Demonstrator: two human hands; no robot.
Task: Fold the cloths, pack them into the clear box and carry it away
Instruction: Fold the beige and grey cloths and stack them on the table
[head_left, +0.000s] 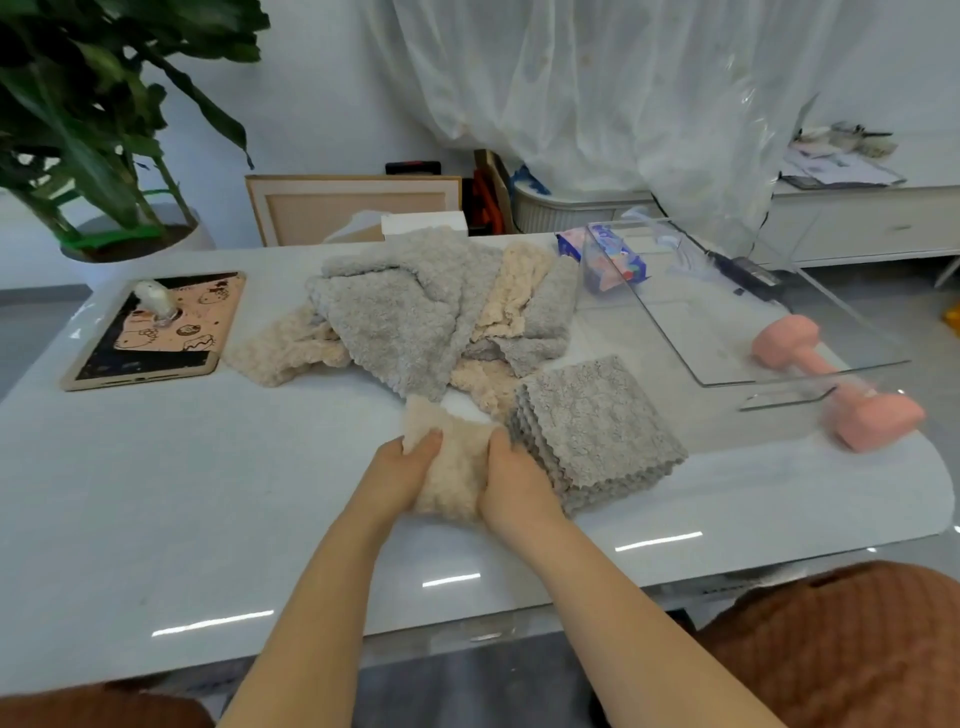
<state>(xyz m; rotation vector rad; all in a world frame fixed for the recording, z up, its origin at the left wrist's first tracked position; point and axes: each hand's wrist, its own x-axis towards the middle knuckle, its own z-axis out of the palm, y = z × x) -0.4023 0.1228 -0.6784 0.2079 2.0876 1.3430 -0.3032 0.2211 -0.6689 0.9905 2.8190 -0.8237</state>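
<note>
Head view, white table (208, 493). Both hands work at the near middle of the table on one beige cloth (451, 470), which is bunched into a small thick bundle between them. Left hand (400, 475) grips the cloth's left side, with the thumb curled over the top edge; the other fingers are hidden under the fabric. Right hand (511, 486) grips the right side the same way, thumb on top, fingers tucked out of sight. Just beside the right hand and touching the bundle sits a folded grey stack (597, 431), several layers with scalloped edges lined up. Behind the hands is an unfolded pile (405, 312) of grey and beige cloths, loosely heaped and overlapping. The clear box (717, 338) stands at the right rear of the table, open at the top, no cloth inside that I can make out. A blue tissue packet (605, 254) shows at the box's far left corner; whether it lies inside or behind the wall cannot be told. A pink dumbbell (836, 382) lies at the box's near right side. A tablet (156, 332) lies flat at far left, and a potted plant (104, 114) stands behind it.
</note>
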